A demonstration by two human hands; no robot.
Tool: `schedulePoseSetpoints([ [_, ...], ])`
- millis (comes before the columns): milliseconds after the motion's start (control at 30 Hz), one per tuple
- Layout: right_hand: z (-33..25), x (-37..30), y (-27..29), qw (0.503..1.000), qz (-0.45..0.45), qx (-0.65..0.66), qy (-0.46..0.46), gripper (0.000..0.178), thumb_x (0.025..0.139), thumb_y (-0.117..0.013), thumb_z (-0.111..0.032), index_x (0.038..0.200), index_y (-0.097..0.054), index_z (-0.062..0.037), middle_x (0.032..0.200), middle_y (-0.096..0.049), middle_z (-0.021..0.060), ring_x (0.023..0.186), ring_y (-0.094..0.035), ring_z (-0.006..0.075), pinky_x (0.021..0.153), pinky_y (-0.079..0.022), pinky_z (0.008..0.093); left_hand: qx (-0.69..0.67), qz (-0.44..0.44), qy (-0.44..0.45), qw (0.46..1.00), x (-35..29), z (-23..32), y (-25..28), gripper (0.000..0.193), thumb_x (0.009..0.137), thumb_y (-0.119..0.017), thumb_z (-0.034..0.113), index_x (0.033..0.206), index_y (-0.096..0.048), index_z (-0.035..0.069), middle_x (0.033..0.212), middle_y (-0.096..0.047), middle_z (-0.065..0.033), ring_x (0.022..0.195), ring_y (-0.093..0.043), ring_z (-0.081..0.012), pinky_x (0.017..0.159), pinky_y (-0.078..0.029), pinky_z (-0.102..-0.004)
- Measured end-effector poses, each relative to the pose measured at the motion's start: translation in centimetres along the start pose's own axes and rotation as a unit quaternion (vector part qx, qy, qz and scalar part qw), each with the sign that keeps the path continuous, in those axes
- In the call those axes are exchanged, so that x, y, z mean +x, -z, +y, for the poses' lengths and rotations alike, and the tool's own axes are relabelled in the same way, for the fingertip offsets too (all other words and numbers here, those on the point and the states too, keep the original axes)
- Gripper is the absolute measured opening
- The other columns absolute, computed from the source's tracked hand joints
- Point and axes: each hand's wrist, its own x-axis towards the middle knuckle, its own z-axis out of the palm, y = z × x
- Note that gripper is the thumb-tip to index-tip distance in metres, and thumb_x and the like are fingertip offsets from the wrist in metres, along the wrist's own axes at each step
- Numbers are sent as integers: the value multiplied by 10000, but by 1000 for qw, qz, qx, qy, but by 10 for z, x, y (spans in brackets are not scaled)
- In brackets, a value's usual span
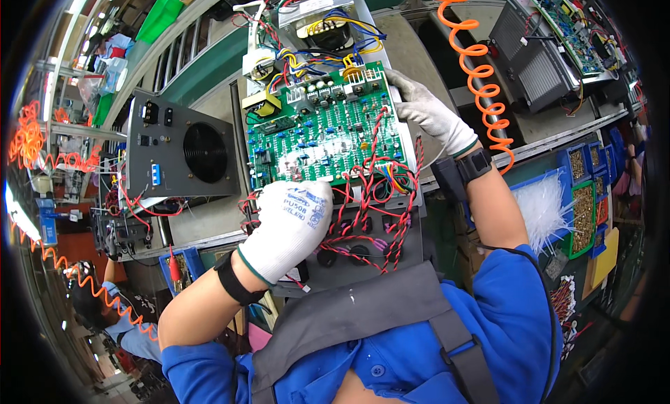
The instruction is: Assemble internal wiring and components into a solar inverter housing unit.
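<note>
A green circuit board [317, 135] crowded with parts lies on an opened electrical unit in front of me. My left hand [293, 215], in a white glove, is curled at the board's near edge; its fingertips and anything in them are hidden. My right hand [429, 114], also gloved, grips the board's far right side, thumb and fingers around the edge. Twisted red and black wires [366, 215] run from the board's near side over the dark casing. Beyond the board sit a transformer [324, 34] and a yellow-wrapped coil part [262, 104].
A dark panel with a round fan grille [204, 154] stands at left. Another finned unit [527, 44] is at far right, past an orange coiled hose [481, 72]. Blue and green bins [581, 219] of small hardware and clear ties [541, 208] line the right. Another person [129, 313] is at lower left.
</note>
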Motion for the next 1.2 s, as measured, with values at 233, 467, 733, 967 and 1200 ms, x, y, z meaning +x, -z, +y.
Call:
schedulePoseSetpoints([
  [233,7,2,1,999,10,32,9,525,937,-656,-276,1365,-555,11,1287,-613,95,1216,-551,188,1065,-403,314,-42,43,24,998,-9,0,10,226,883,-692,280,790,-616,88,722,-645,-120,719,-666,-303,654,-502,-423],
  [467,14,-2,-10,995,88,-40,26,544,1017,-580,-373,1403,-521,6,1379,-585,120,1272,-531,197,1086,-396,320,-17,31,59,998,-41,-3,32,152,862,-685,205,802,-609,88,695,-617,-106,681,-651,-299,651,-489,-414],
  [733,3,-16,-29,988,150,-44,5,593,1031,-549,-444,1457,-474,-39,1423,-546,147,1349,-493,238,1122,-368,333,-85,70,70,991,-33,2,23,233,874,-654,173,693,-557,63,610,-604,-146,577,-641,-328,556,-489,-428],
  [967,-5,-18,-31,989,145,-30,5,567,1038,-555,-401,1459,-470,-31,1411,-545,128,1320,-499,206,1108,-376,322,-100,88,57,990,-8,-5,-6,223,890,-651,201,721,-574,76,638,-606,-134,626,-650,-325,582,-497,-424],
  [1200,-11,-28,-31,990,138,37,-7,512,1025,-595,-284,1451,-484,-23,1398,-547,104,1301,-499,174,1096,-389,303,-101,63,53,991,-46,-9,25,165,849,-678,171,747,-590,75,700,-623,-117,654,-645,-302,620,-498,-407],
])
